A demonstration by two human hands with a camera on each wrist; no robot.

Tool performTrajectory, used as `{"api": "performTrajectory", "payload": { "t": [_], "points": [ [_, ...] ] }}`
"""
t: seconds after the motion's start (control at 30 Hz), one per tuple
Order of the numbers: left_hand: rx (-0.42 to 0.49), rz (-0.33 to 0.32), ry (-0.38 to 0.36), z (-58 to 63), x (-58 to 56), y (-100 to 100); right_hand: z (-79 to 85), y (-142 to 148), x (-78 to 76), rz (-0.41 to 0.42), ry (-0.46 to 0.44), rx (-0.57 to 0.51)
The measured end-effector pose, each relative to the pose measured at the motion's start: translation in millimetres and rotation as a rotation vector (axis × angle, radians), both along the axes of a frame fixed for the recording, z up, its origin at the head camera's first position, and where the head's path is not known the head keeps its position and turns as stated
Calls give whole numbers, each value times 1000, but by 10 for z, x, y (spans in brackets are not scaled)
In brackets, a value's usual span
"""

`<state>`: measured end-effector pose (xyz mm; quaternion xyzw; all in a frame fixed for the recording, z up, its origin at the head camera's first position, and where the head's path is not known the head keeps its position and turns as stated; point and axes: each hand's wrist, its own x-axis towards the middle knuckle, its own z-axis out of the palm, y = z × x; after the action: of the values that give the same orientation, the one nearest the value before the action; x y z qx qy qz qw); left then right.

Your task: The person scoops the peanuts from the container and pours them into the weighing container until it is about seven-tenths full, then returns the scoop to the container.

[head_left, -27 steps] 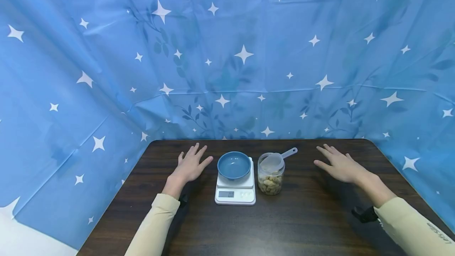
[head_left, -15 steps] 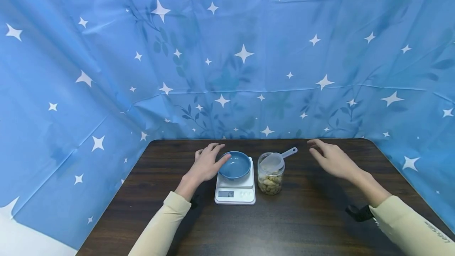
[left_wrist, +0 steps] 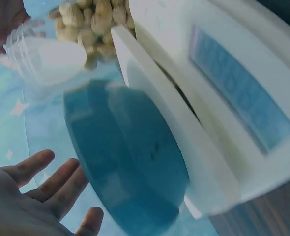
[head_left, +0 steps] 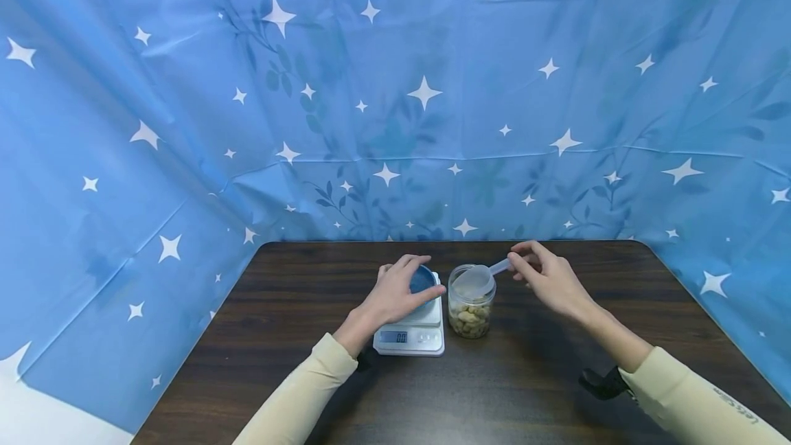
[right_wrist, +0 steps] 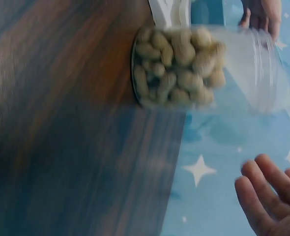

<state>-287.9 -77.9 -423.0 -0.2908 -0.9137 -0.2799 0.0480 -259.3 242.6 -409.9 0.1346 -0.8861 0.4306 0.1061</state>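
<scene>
Pinching the scoop handle (head_left: 499,266) firmly ahead of the right hand (head_left: 546,281), whose grip I cannot tell, should help; the left hand (head_left: 394,294) spreads loosely around the bowl (head_left: 423,279).

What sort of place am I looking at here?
Probably a small staged tabletop setup rather than a kitchen: a dark wood-look table, a blue star-print curtain behind it, and a white scale.

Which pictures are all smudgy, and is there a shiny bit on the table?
Head view: sharpest, with a pale sheen on the near part of the table and readable digits on the scale; left wrist view: smudgy, the display unreadable and the bowl blurry; right wrist view: wood grain streaky, the peanuts clearer.
</scene>
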Motion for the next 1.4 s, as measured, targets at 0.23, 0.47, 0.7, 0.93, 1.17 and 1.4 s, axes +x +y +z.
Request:
{"api": "performTrajectory", "payload": {
  "t": [0.23,0.47,0.7,0.93,1.17,1.4],
  "points": [
    [33,-19,-1,-39,73,210,-46,-180,58,-66,-30,-100],
    [-16,-20,-20,-73,128,372,-143,-296,65,-105,-87,-294],
    [-35,-33,-35,-99,134,485,-176,-384,97,-129,-58,-353],
    [1,-30,-7,-108,122,543,-150,-435,86,-106,-34,-390],
    [20,-31,-30,-121,99,538,-97,-455,74,-61,36,-380],
    [31,-52,-35,-123,74,534,-51,-454,17,-49,131,-341]
  ]
}}
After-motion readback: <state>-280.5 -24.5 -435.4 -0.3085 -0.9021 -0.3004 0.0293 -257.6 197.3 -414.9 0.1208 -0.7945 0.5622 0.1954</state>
